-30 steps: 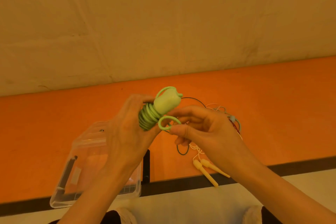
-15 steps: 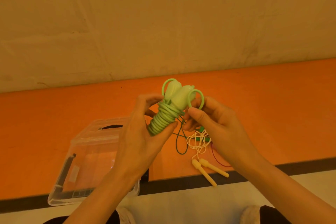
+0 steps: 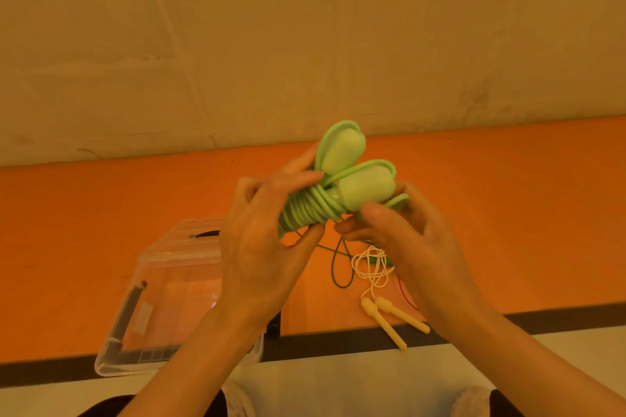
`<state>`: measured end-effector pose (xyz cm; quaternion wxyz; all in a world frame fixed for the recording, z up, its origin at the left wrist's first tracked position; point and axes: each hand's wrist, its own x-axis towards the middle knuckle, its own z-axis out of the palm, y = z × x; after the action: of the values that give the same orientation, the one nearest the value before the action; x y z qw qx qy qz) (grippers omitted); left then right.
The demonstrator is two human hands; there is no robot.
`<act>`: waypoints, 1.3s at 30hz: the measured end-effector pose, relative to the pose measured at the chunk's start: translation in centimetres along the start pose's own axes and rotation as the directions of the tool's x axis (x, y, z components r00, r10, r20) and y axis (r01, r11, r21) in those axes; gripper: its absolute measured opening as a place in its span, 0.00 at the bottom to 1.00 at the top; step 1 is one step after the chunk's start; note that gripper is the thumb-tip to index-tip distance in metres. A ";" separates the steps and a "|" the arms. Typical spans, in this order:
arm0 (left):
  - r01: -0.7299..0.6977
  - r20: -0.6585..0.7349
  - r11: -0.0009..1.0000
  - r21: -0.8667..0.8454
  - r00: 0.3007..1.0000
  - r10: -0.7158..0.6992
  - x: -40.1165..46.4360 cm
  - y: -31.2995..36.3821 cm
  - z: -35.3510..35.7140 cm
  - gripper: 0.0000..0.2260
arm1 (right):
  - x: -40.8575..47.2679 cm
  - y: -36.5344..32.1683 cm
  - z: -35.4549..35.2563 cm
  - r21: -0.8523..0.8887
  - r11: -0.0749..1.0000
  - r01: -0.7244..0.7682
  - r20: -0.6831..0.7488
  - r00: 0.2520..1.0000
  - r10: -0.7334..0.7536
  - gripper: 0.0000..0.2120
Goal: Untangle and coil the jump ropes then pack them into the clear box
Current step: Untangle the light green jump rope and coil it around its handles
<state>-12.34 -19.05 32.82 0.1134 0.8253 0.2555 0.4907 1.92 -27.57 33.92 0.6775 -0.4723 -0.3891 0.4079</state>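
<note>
We hold the green rope (image 3: 306, 210) up in the air above the orange bench (image 3: 101, 213), a little in front of the wall (image 3: 237, 44). Our left hand (image 3: 267, 247) is wrapped around its coiled cord, with the thumb below and the fingers over the top. Our right hand (image 3: 406, 234) pinches the bundle at the nearer of its two pale handles (image 3: 366, 188), thumb in front and fingers behind; a loop of the cord runs around each handle. The clear box (image 3: 159, 284) lies on the bench at the left, near the front edge, and our left hand and forearm hide its right part, so we cannot see all of its inside. On the bench under our hands lie more ropes: a cream rope (image 3: 371, 264) in a loose tangle, with its two cream handles (image 3: 393, 318) side by side pointing to the bench edge, and a thin dark green rope (image 3: 335, 264) making a loop just beside it. A thin red cord (image 3: 404, 294) shows beside our right wrist, and the wrist covers the rest of it. The dark front strip (image 3: 542, 316) of the bench runs below these things.
</note>
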 end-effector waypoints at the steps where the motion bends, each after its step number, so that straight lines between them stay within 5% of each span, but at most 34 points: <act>1: -0.023 0.015 1.000 0.018 1.000 0.023 -0.1 -0.1 0.1 0.23 | 0.2 0.0 0.0 0.018 1.000 -0.008 -0.051 0.999 0.009 0.18; 8: 0.117 0.122 0.985 -0.123 0.987 -0.102 -1.2 0.1 0.8 0.21 | 0.8 -0.9 -0.7 -0.189 0.978 0.087 -0.089 0.990 -0.105 0.04; 12: 0.154 0.201 0.978 -0.142 0.972 -0.124 -0.6 -0.3 0.5 0.23 | 1.0 -1.7 -1.3 -0.277 0.955 0.106 -0.014 0.993 -0.114 0.07; 16: 0.117 0.291 0.981 -0.153 0.954 -0.069 -0.8 0.4 0.9 0.24 | 0.9 -2.2 -1.6 -0.173 0.985 0.030 -0.100 0.994 -0.048 0.05; 23: 0.340 0.290 0.909 -0.242 0.919 -0.266 -1.2 1.6 2.0 0.20 | 1.3 -2.0 -2.1 -0.199 0.978 -0.068 -0.072 0.996 0.054 0.15; 28: 0.594 0.356 0.630 -0.499 0.804 -0.476 -0.1 1.1 1.2 0.12 | 1.8 -2.5 -2.9 -0.052 0.997 -0.052 0.049 0.997 0.054 0.28; 32: 0.719 0.441 0.316 -0.619 0.651 -0.618 0.3 -0.1 0.5 0.15 | 1.7 -2.2 -3.1 0.005 0.994 -0.106 -0.055 0.993 0.106 0.11; 35: 0.714 0.559 0.101 -0.693 0.621 -0.549 0.6 0.1 0.6 0.21 | 1.6 -1.7 -3.1 -0.243 0.956 -0.166 -0.052 0.986 0.158 0.09; 39: 0.719 0.687 -0.100 -0.688 0.599 -0.411 0.6 0.8 0.6 0.18 | 1.0 -2.1 -2.1 -0.484 0.875 -0.012 0.095 0.993 0.067 0.13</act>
<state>-11.38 -19.37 33.32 0.8171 0.4277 0.2110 0.3239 4.58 -27.76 35.56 0.5078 -0.6111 -0.5051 0.3371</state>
